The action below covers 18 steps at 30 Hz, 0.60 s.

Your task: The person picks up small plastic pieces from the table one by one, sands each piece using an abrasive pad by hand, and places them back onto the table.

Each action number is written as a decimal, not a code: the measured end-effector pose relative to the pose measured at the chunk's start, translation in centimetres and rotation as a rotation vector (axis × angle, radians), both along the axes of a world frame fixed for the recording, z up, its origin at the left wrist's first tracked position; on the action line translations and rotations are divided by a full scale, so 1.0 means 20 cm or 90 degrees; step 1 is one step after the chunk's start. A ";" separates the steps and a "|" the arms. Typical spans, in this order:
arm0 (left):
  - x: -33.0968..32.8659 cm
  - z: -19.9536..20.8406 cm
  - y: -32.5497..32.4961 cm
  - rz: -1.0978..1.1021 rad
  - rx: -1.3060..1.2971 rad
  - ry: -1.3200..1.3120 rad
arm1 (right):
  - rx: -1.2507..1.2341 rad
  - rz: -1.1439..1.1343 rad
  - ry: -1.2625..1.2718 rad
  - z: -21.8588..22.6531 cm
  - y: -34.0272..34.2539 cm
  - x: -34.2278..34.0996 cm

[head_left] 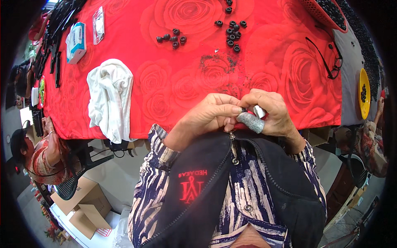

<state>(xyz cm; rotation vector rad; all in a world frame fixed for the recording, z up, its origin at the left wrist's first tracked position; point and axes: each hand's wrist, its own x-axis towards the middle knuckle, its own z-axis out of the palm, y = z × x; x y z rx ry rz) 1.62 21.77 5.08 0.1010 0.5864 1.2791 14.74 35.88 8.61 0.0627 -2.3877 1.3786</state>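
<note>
My left hand is closed in a pinch, and a small black part, mostly covered by fingers, shows at its fingertips. Close against it, my right hand curls round a small tool with a white end and a bit of red; its exact kind is hidden in the grip. A grey finger cover wraps the right thumb. Both hands meet over the near edge of the red rose-patterned tablecloth. Ahead of them lie dark shavings and several small round black parts.
Another cluster of black parts lies left. A white cloth, tissue box and long black strips are farther left. Eyeglasses, a red basket and a yellow dish are at right. People sit both sides.
</note>
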 end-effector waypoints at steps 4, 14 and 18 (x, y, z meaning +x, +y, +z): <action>0.05 0.04 0.01 0.080 -0.018 -0.070 | 0.083 -0.086 0.083 -0.03 -0.02 0.00; 0.07 0.05 0.01 0.153 -0.019 -0.075 | 0.177 -0.133 0.230 -0.06 -0.02 -0.02; 0.07 0.08 0.01 0.161 -0.027 -0.073 | 0.230 -0.137 0.255 -0.07 -0.02 -0.02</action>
